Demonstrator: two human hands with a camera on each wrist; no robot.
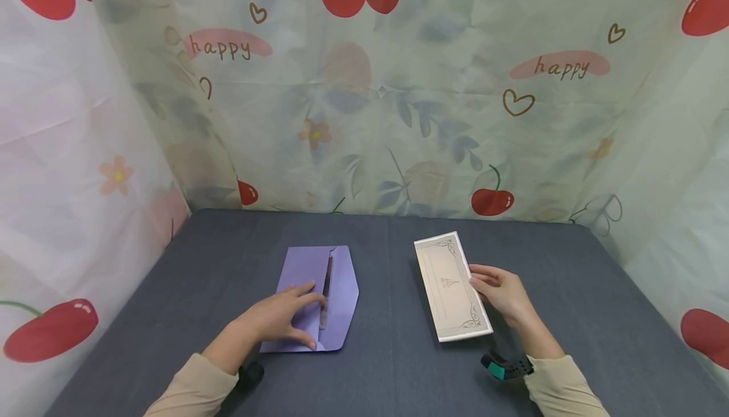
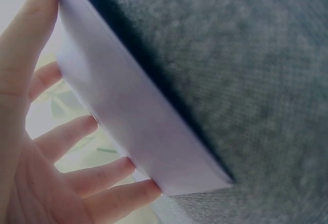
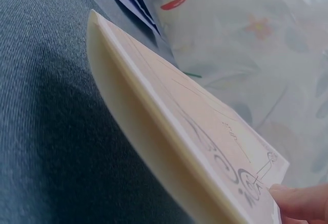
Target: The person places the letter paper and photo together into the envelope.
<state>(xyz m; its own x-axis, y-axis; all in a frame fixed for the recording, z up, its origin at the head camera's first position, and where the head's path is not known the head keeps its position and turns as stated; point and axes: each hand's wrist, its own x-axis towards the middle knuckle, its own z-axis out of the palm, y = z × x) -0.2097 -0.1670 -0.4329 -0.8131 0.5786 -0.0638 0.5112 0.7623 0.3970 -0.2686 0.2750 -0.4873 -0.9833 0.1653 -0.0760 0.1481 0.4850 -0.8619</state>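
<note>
A purple envelope [image 1: 302, 265] lies on the dark table with its flap [image 1: 345, 290] unfolded to the right and its slit parted. My left hand [image 1: 281, 319] rests over the envelope, fingers spread, the fingertips along the slit and the thumb near the bottom edge. In the left wrist view, several fingertips [image 2: 146, 185] touch the envelope's edge [image 2: 128, 116]. My right hand [image 1: 504, 293] pinches a cream folded card [image 1: 452, 287] by its right edge, thumb on the front. Scrollwork corners decorate the card, and it tilts above the table. From the right wrist, the card's [image 3: 179, 116] two leaves show slightly apart.
A dark grey cloth covers the table [image 1: 387, 373]. Printed curtains with cherries and the word "happy" close off the back [image 1: 376, 107] and both sides. A black wristband with a teal part [image 1: 504, 366] sits at my right wrist.
</note>
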